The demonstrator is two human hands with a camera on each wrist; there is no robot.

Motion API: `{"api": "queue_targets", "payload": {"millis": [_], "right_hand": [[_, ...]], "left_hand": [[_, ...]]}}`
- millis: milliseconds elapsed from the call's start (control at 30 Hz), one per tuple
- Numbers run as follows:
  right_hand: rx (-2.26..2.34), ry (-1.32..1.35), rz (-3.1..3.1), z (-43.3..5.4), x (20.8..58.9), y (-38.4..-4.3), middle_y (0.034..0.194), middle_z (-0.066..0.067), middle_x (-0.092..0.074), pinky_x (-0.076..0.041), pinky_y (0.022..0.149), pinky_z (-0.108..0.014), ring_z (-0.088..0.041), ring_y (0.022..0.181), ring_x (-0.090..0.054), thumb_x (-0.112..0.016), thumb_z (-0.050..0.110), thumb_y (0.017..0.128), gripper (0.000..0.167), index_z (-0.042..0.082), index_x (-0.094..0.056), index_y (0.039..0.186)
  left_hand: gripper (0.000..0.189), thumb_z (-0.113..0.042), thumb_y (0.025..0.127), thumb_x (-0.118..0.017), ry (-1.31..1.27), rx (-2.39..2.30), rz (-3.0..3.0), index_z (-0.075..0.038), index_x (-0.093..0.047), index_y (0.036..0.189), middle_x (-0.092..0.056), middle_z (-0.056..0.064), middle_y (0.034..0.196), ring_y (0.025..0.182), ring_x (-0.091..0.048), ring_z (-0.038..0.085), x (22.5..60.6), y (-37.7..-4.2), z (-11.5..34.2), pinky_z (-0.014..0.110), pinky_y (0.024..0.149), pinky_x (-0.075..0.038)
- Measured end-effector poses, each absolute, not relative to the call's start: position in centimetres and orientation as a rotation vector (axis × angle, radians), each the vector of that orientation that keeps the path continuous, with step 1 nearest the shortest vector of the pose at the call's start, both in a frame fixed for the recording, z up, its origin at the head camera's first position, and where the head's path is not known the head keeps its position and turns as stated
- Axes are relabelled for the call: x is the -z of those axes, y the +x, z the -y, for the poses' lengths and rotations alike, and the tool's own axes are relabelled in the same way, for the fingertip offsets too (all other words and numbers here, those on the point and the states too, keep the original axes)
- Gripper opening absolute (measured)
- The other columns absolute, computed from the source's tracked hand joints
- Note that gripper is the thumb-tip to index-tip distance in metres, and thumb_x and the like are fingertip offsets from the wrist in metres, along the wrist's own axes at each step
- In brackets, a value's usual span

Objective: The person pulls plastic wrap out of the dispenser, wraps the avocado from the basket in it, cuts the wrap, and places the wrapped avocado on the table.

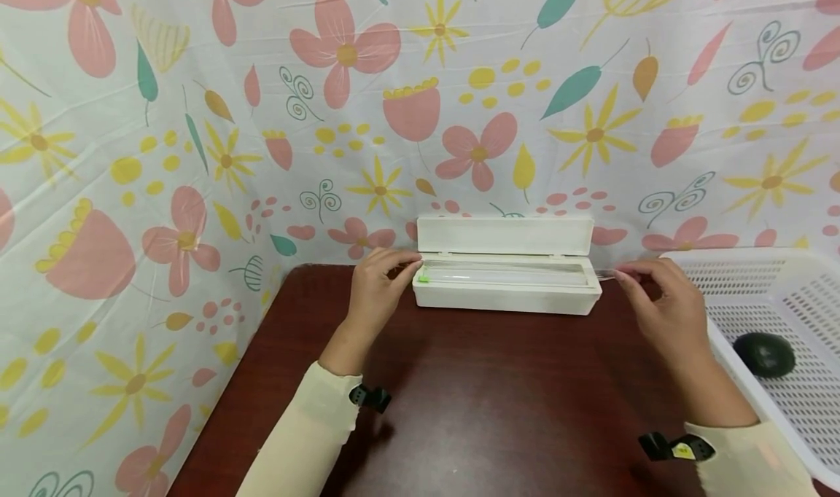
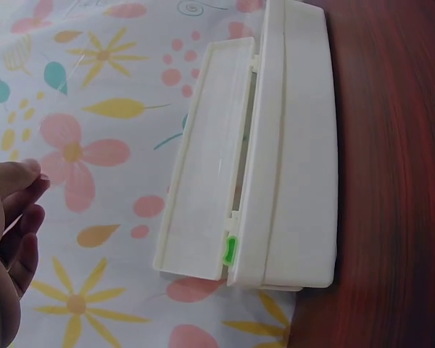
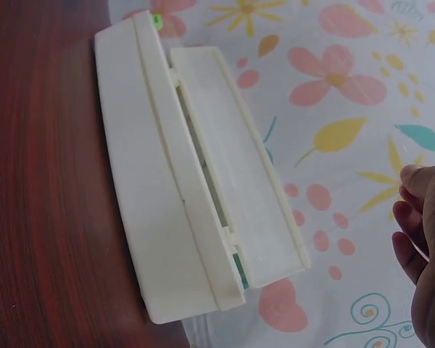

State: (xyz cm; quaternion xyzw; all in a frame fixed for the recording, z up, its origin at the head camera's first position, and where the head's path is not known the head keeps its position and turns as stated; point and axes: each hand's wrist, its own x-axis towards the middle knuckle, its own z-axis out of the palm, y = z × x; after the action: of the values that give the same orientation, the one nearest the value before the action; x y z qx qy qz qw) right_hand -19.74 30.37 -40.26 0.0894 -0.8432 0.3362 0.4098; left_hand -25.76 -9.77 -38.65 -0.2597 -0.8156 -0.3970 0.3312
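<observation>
A white cling film dispenser box (image 1: 505, 300) stands on the dark table near the wall, its lid (image 1: 505, 236) raised at the back. Inside lies a clear roll (image 1: 492, 275), and a small green slide cutter (image 1: 424, 275) sits at the left end. My left hand (image 1: 375, 287) pinches thumb to fingers beside that end. At the opposite end, my right hand (image 1: 668, 307) pinches a clear strip of cling film (image 1: 605, 273), which stretches thinly across the box top. In both wrist views the left hand (image 2: 11, 232) and right hand (image 3: 428, 232) show pinched fingertips; the film hardly shows there.
A white perforated plastic basket (image 1: 814, 439) stands at the right, with a dark green avocado-like fruit (image 1: 764, 355) in it. Flower-patterned sheeting (image 1: 354, 154) rises behind and to the left of the brown table (image 1: 499, 402).
</observation>
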Motion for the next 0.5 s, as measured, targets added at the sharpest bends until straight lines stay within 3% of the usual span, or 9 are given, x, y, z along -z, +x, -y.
{"api": "queue_targets", "payload": {"millis": [300,500], "right_hand": [[-0.833,0.259,2.086,-30.39,39.64,-19.14,0.089,0.017,-0.053,-0.032,0.069,-0.008,0.003,0.076,-0.042,-0.076,-0.007,0.084,0.019,-0.004,-0.073,0.102],[-0.850,0.262,2.064,-30.58,39.48,-18.83,0.096,0.025,-0.053,-0.034,0.075,-0.005,0.009,0.085,-0.044,-0.075,-0.008,0.084,0.020,-0.003,-0.074,0.103]], "left_hand": [[0.012,-0.020,0.091,-0.076,-0.700,1.048,2.089,-0.013,-0.081,0.100,-0.078,0.000,0.090,0.078,-0.062,0.016,38.06,-25.18,9.75,0.034,0.064,-0.054],[0.012,-0.019,0.091,-0.076,-0.707,1.078,2.079,-0.011,-0.081,0.099,-0.078,0.001,0.088,0.078,-0.062,0.014,37.64,-24.77,9.67,0.038,0.064,-0.056]]}}
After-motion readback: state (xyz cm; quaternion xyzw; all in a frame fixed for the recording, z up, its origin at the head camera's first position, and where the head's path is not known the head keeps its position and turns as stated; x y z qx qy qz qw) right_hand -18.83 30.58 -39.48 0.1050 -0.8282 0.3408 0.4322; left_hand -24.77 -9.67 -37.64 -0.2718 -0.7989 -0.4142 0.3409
